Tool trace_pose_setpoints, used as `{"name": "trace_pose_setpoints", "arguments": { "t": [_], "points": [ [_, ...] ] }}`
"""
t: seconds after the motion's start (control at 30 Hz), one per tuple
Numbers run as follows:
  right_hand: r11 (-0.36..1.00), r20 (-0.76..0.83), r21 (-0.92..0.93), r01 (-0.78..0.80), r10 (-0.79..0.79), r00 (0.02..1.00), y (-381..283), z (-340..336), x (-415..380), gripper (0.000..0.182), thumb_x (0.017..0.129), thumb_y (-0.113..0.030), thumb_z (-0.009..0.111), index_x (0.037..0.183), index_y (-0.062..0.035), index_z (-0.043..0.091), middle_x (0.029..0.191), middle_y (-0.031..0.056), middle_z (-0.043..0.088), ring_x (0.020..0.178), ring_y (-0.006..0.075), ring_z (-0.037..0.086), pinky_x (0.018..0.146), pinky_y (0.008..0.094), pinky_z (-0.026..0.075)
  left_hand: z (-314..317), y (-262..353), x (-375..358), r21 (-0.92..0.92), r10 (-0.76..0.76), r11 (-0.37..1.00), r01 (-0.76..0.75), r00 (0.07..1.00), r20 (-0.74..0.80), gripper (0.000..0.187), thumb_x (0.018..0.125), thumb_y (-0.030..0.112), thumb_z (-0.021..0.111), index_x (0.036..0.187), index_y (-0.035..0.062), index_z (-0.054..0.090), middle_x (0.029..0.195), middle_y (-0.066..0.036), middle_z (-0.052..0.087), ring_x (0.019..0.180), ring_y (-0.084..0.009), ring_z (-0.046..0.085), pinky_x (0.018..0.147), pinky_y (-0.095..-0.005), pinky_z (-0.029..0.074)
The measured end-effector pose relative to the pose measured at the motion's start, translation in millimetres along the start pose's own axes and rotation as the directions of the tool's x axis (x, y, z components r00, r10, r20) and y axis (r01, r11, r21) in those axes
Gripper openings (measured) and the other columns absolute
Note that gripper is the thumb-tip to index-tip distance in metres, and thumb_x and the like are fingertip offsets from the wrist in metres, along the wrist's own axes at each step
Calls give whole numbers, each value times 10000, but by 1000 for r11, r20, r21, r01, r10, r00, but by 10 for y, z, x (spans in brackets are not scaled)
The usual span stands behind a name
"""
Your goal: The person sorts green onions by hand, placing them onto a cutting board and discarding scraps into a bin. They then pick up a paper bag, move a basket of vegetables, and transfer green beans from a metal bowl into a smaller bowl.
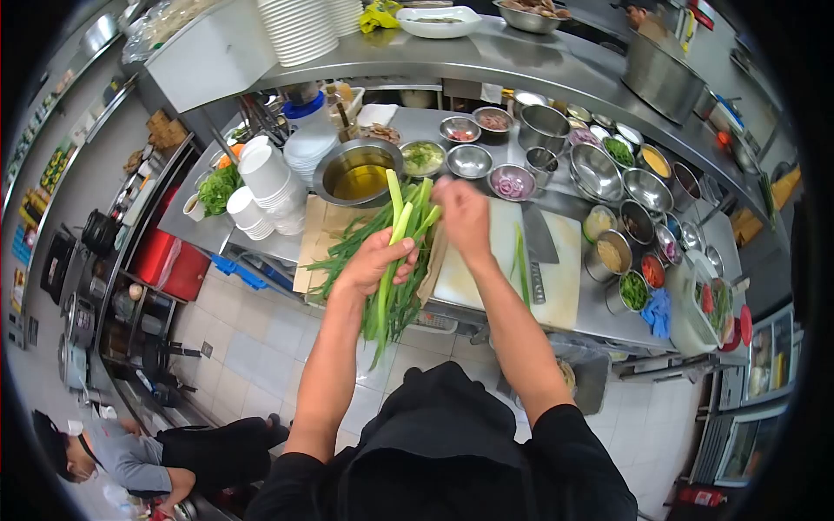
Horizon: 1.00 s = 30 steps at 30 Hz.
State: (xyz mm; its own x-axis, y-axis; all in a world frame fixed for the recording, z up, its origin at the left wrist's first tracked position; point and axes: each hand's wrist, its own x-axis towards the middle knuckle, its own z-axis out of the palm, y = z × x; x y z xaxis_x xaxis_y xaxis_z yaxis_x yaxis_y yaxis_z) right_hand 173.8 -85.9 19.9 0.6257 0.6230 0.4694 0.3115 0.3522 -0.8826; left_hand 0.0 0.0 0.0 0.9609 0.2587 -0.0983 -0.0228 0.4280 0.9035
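My left hand point(379, 261) is wrapped round several green onions point(398, 227), pale stalk ends up and green leaves hanging below. Just to their right, my right hand point(463, 217) has its fingers curled in beside the stalk ends. Motion blurs its fingertips, and whatever they pinch is hidden. Behind the left hand lies a heap of more green onions point(354, 246) on brown cardboard point(318, 227). A white cutting board point(556, 291) sits to the right, bearing a cleaver point(539, 236) and a loose green leaf point(519, 260).
A steel bowl of yellow liquid point(359, 174) stands behind the heap. Bowls of chopped food, such as sliced red onion point(512, 182), fill the counter's back and right. Stacked white containers point(262, 171) stand left. A steel shelf point(486, 54) runs above. Another person point(143, 456) is at lower left.
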Motion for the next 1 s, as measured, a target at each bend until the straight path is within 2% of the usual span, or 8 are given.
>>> {"name": "trace_pose_setpoints", "arguments": {
  "t": [0.03,0.1,0.23,0.33,0.67,0.77,0.87,1.0],
  "points": [
    [971,-114,222,-91,118,986,-13,-42,41,276,911,-220,488,758,-22,604,750,59,636,580,85,533,532,216,451,12,16,-18,-54,6,999,-4,1000,29,330,855,197,571,1129,42,471,940,-123,612,849,-263,621,768,-374,523],
    [974,-247,214,-69,122,961,33,-181,110,300,925,-239,465,765,-14,582,716,42,611,561,70,506,498,198,421,93,66,81,-94,34,995,-28,997,62,312,858,176,560,1117,23,475,946,-128,611,854,-265,621,775,-383,521],
    [892,305,189,-410,343,888,-64,-154,-538,282,927,-277,471,846,-31,581,666,9,567,583,69,499,529,217,409,287,53,156,-292,218,925,-244,969,-119,276,859,142,529,1098,17,473,996,-145,599,910,-302,605,839,-459,495],
    [809,466,135,-572,458,757,-82,-190,-856,257,917,-263,488,858,-30,579,672,1,571,592,62,483,546,223,397,290,83,183,-321,279,889,-327,942,-186,316,846,112,521,1130,2,437,1090,-185,547,967,-302,583,857,-458,491],
    [885,429,-296,-358,459,779,165,-632,-1015,239,895,-234,535,802,-20,582,637,-26,532,539,59,435,496,199,342,161,83,127,-325,403,806,-495,861,-311,371,801,10,513,1153,82,418,960,-66,540,916,-256,566,898,-524,447],
    [923,312,-49,-382,377,872,250,-609,-1137,232,895,-217,528,778,-23,578,599,-17,507,523,54,402,482,188,297,153,64,96,-317,427,786,-530,837,-342,371,798,-9,491,1147,92,420,918,-47,522,850,-218,548,895,-511,443],
    [753,11,549,-363,428,904,320,-511,-1173,224,912,-177,489,770,-18,558,561,-21,425,467,50,307,420,199,238,289,-1,103,-393,467,693,-604,792,-394,339,792,-34,464,1108,89,449,893,-20,490,812,-168,497,924,-429,407],
    [696,-204,671,-256,505,839,223,-761,-1101,240,923,-205,482,778,-24,544,573,-30,413,459,44,299,403,191,220,-79,104,-4,-552,565,468,-690,714,-414,323,779,-47,461,1088,49,455,879,-30,489,801,-164,490,900,-366,415]
  ]
}}
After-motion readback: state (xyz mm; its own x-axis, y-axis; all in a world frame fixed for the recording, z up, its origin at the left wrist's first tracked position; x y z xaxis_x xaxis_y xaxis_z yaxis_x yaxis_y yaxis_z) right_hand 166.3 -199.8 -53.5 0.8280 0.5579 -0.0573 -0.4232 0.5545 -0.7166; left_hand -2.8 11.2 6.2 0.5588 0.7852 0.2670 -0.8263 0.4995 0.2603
